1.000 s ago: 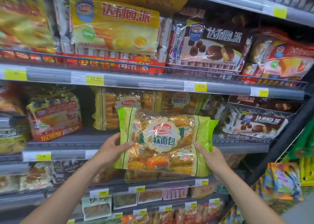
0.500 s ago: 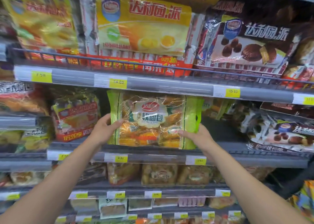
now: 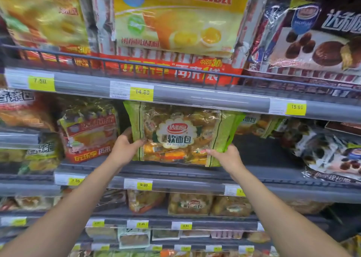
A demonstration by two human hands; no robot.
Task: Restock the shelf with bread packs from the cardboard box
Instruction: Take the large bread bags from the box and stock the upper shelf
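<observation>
One bread pack (image 3: 181, 133) stands upright. Our left hand (image 3: 127, 148) grips its left edge, our right hand (image 3: 224, 156) its lower-right corner.

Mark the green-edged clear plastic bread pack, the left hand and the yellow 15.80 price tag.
green-edged clear plastic bread pack (image 3: 176, 134), head view, white centre label.
left hand (image 3: 125, 147), head view, back of the hand.
yellow 15.80 price tag (image 3: 296, 107), head view, printed digits.

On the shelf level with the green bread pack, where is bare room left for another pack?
Bare dark shelf deck lies right of the green-edged clear bread pack, bordered by the dark chocolate-pie bags on its right. Left is crowded: the red-and-yellow cake pack stands close beside the left hand.
</observation>
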